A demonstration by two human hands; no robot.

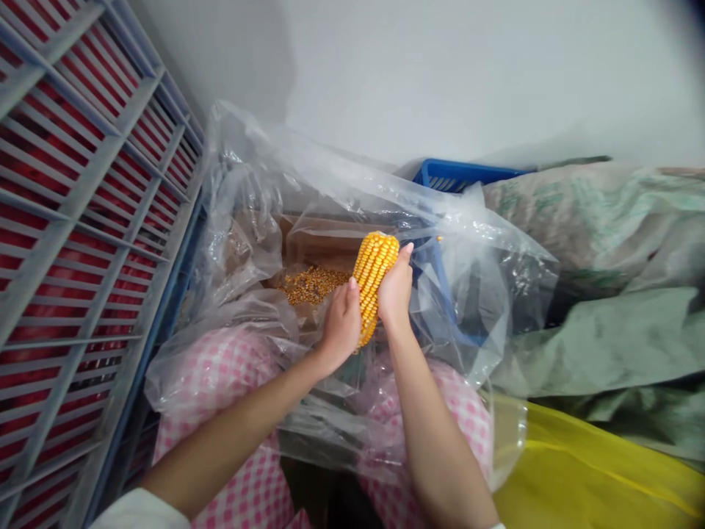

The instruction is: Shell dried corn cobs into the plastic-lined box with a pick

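A yellow corn cob [374, 270] full of kernels stands tilted over a clear plastic bag [264, 220]. My left hand [341, 323] is closed round the cob's lower left side, thumb lying against the kernels. My right hand [395, 288] grips the cob from the right, thumb up near its top. Loose brown-yellow kernels [311, 285] lie in a heap inside the bag, just left of the cob, over a brown cardboard box [319, 242]. My knees in pink checked cloth [220, 382] sit under the bag's near edge.
A grey slatted rack [82, 220] with red contents fills the left. A blue plastic crate [457, 175] stands behind the bag. Green-printed sacks [606, 242] are piled at the right, and a yellow bag [595, 477] lies at the lower right. A pale wall runs behind.
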